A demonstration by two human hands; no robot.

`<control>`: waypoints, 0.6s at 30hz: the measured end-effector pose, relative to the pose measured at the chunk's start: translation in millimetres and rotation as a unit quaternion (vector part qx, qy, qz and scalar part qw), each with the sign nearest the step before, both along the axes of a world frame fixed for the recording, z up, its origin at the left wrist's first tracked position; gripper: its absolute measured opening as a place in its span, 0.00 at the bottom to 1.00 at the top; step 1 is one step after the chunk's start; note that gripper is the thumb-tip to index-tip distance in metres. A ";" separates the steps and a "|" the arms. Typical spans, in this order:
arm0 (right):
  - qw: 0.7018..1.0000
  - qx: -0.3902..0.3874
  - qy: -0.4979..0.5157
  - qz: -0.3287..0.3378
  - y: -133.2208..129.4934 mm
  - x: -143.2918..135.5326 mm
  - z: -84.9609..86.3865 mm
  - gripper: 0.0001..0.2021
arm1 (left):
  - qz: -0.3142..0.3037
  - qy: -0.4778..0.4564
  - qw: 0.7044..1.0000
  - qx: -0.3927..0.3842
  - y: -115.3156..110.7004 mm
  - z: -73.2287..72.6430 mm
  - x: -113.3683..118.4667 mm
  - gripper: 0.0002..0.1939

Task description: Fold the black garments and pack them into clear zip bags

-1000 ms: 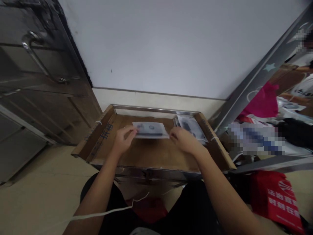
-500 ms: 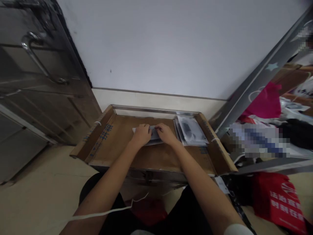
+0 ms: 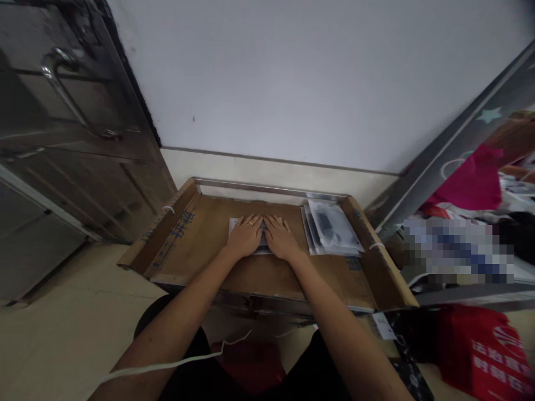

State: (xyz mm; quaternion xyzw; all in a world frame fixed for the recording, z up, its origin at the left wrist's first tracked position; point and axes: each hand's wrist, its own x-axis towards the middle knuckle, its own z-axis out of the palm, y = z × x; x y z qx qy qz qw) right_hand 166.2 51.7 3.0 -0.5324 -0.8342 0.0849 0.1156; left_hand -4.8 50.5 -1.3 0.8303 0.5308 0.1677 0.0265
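My left hand lies flat on a clear plastic bag in the middle of the cardboard-lined table, a ring on one finger. Beside it my right hand rests flat too, fingers stretched forward and fingertips close to the left ones. Both hands cover most of the bag; something dark shows inside, but its kind is hidden. To the right of my right hand is a stack of similar frosted plastic bags, the top one with a dark item inside.
Raised cardboard sides border the table. A white wall stands behind it, a metal door at the left. To the right are a cluttered shelf and a red bag. A white cord crosses in front of my left arm.
My fingers were bent at the bag's upper part; now both hands are spread flat on it. The view has shifted slightly, and the stack of bags looks the same.
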 end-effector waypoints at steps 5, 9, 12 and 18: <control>1.000 0.006 0.001 -0.030 -12.4 -4.2 2.1 0.29 | -0.006 -0.004 0.999 -0.036 4.0 -2.0 -5.4 0.28; 0.999 0.010 0.007 -0.053 -22.3 -7.6 2.4 0.28 | -0.003 -0.003 0.998 -0.060 3.9 -0.8 -11.8 0.28; 0.998 0.018 0.018 -0.064 -31.1 -8.8 3.3 0.28 | -0.010 -0.007 0.998 -0.062 -0.4 1.1 -15.5 0.28; 0.996 0.017 0.017 -0.083 -43.4 -5.7 2.7 0.29 | 0.023 -0.010 0.998 -0.055 -9.1 -1.1 -19.5 0.29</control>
